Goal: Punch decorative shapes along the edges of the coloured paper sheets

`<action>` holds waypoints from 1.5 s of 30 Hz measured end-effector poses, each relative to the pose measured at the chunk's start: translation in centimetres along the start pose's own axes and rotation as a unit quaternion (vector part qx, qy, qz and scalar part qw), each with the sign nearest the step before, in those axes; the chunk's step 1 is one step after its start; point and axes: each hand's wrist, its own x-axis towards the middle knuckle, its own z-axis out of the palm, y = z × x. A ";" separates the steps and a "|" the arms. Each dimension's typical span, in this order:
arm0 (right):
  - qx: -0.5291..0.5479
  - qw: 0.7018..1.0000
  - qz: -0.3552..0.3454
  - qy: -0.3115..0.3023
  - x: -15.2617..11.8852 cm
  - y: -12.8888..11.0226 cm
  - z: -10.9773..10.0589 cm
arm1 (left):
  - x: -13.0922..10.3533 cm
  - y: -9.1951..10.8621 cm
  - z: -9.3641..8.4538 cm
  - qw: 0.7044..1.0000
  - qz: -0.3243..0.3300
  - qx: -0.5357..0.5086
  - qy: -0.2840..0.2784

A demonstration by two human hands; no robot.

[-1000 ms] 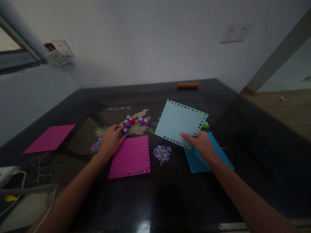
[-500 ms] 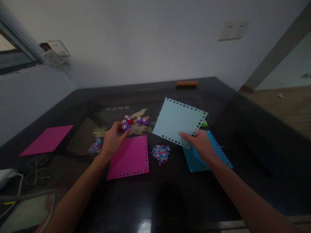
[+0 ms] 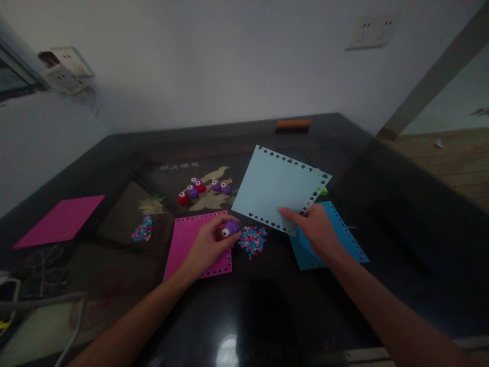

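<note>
My left hand [image 3: 208, 243] grips a small purple craft punch [image 3: 229, 228] with a white eye, above the right part of a pink sheet [image 3: 182, 242] with holes along its edges. Between finger and thumb, my right hand [image 3: 315, 227] pinches a pale blue sheet of paper [image 3: 273, 183], tilted above the table. Small shaped holes run along several of its edges. Beneath that hand lies a darker blue punched sheet [image 3: 336, 224]. A pile of paper confetti [image 3: 252, 241] lies between the pink and darker blue sheets. More purple and red punches [image 3: 193, 191] stand behind the pink sheet.
Another pink sheet [image 3: 61, 219] lies at the left, near glasses [image 3: 44, 272]. A second confetti pile [image 3: 143, 229] is beside it. A green punch [image 3: 324, 191] is partly hidden behind the pale sheet. An orange-brown bar [image 3: 293, 124] rests at the table's back edge.
My left hand has moved right and toward me from the group of punches, carrying a purple one. A red punch shows where the hand was. The right hand still holds the pale sheet.
</note>
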 end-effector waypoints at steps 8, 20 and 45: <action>-0.018 1.000 0.013 0.001 -0.4 -0.6 0.2 | -0.2 -0.1 -0.3 0.993 -0.055 -0.101 -0.009; -0.103 0.993 -0.057 0.027 -1.2 -1.6 0.5 | -0.4 0.0 -0.1 0.992 -0.073 -0.106 -0.009; -0.144 0.983 -0.115 0.002 -1.6 -1.2 0.7 | -0.5 0.1 0.0 0.993 -0.076 -0.093 0.004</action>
